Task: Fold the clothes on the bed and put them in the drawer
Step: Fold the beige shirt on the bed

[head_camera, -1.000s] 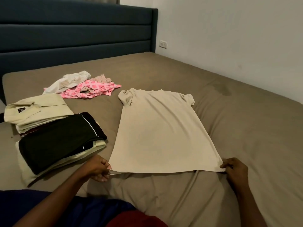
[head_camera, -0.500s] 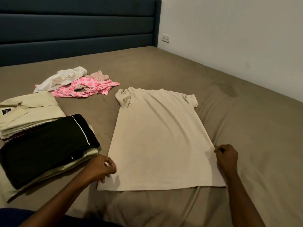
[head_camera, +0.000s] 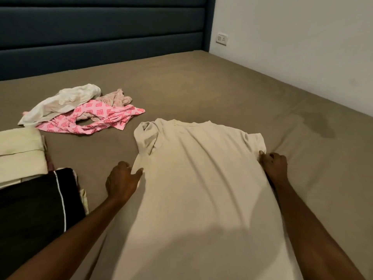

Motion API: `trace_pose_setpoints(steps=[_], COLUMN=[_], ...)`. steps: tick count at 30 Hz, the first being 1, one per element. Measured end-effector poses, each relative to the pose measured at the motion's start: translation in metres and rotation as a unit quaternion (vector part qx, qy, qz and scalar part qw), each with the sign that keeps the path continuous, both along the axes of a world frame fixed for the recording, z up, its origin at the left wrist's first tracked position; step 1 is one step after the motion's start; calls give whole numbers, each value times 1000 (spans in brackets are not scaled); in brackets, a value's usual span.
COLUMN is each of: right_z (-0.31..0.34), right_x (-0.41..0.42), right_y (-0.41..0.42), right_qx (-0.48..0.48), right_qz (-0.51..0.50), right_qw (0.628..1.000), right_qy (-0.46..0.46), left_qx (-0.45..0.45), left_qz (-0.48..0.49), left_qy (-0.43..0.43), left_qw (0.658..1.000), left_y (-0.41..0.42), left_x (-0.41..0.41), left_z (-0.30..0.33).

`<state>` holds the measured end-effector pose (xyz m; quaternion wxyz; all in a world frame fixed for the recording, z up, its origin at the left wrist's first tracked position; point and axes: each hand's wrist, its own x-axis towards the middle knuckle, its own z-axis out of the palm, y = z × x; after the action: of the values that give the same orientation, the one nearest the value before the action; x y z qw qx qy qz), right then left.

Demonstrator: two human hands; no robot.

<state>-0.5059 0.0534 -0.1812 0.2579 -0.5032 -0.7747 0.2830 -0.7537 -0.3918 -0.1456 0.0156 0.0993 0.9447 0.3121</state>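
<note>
The bed [head_camera: 201, 81] with its brown sheet fills most of the room, and the dark blue headboard [head_camera: 101, 33] stands at the far side against the white wall [head_camera: 292, 47]. A beige T-shirt [head_camera: 201, 188] lies flat on the sheet in the near middle, with the collar at the far end. At the near left there is a stack of folded clothes [head_camera: 30, 188], a black piece on top of cream ones. Further away on the left lies a loose heap of pink and white clothes [head_camera: 80, 114]. The left hand [head_camera: 122, 182] holds the left edge of the T-shirt below the sleeve, thumb on the cloth. The right hand [head_camera: 275, 165] grips the right edge with curled fingers, just below the right sleeve. A small socket [head_camera: 222, 39] is on the wall.
</note>
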Motion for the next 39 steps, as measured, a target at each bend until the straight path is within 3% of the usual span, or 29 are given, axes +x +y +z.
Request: trace_pose_setpoints(steps=[3,8,12,20,23,26,28,31,39], right_z=[-12,-46,-52,-57,-52,-59,-62,-61,-48], right_x=[-26,-25,-23,-23,-23,-25,-24,-24,-19], right_y=[29,62,76,78,76,82,87,86,80], right_qx=[24,48,50,16,-4,-22,-40,-46,-34], right_qz=[5,36,-14,-78,-81,-56,-49,-31,-69], right_qw=[999,997,994,986,976,975,975,976,969], right_qy=[-43,53,94,146,204,214,215,212,233], left_qx=[-44,-67,-80,46,-26,-66,-131,-217,-167], left_qz=[27,81,129,250,221,80,4,-17,114], left_qy=[-5,-16,12,-71,48,194,161,111,82], left_qw=[999,994,988,965,974,976,978,970,976], left_y=[58,137,118,89,88,87,100,111,93], left_x=[-44,-102,-139,-172,-161,-147,-143,-145,-160], left_z=[-3,-5,-13,-11,-9,-9,-6,-8,-18])
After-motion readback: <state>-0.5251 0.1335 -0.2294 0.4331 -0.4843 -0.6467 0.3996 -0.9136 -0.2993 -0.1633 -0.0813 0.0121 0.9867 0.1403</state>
